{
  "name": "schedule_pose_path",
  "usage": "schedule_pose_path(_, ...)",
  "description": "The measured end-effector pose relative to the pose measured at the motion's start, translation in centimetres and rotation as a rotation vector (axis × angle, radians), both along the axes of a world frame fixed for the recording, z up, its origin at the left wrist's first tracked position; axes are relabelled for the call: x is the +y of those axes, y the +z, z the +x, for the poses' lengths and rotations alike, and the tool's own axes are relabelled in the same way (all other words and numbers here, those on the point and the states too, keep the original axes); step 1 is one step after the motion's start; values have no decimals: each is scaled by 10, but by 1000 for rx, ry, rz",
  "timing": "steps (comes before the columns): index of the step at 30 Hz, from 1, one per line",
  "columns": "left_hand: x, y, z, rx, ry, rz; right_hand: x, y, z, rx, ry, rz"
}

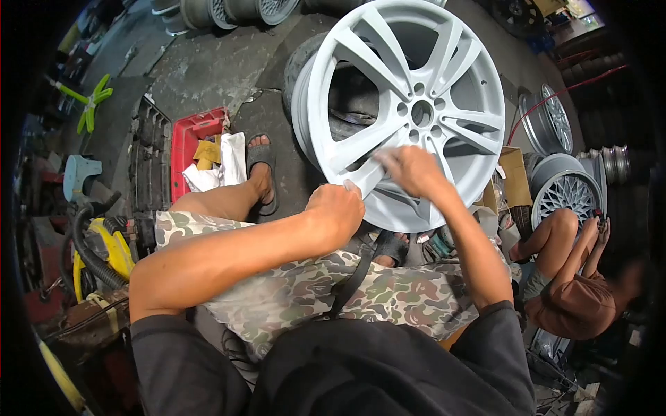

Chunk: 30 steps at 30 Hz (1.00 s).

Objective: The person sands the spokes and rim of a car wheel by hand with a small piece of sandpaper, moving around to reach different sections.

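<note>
A light grey alloy wheel (461,76) with paired spokes stands tilted in front of me, leaning on a dark tyre (295,66). At its lower left edge, my left hand (336,213) is closed around the rim, thumb uppermost. My right hand (413,172) lies over the lower spokes, just below the hub hole. Its fingers are bent, and their tips are smeared by motion. Whatever may be pinched under them is hidden from me.
Left of my foot is a red crate (177,139) holding white cloth (232,156). A yellow machine (111,249) with a black hose stands at far left. Another person (576,298) crouches at the right near more wheels (565,191). A cardboard box (515,177) stands beside my wheel.
</note>
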<state>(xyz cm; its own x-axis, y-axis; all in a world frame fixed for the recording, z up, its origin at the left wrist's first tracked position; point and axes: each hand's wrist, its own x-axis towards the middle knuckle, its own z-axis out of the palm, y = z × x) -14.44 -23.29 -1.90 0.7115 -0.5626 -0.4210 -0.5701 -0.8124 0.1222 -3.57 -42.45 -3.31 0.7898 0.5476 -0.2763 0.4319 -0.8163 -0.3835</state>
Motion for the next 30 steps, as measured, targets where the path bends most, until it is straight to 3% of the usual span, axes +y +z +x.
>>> schedule_pose_path(4,9,-16,6,34,72,-90,3,-5,-4,-125,-22,20)
schedule_pose_path(8,8,-22,9,101,144,-154,12,-6,-23,-14,95,75)
schedule_pose_path(15,3,3,10,178,187,-42,-34,-8,45,-59,0,53)
schedule_pose_path(18,9,6,12,125,174,-167,-60,4,53,-107,31,49)
schedule_pose_path(20,13,20,18,107,145,-227,-91,8,60,-356,28,-224)
schedule_pose_path(21,14,23,21,101,134,-216,-95,23,52,-362,15,-216)
schedule_pose_path(23,17,25,30,6,247,-330,-103,69,28,106,-324,22)
schedule_pose_path(24,18,24,40,-17,235,-458,-107,71,23,105,-344,43)
schedule_pose_path(28,-6,64,73,346,474,-1076,-103,78,3,38,-240,608)
schedule_pose_path(30,-32,81,79,392,510,-1232,-88,95,-4,105,-256,864)
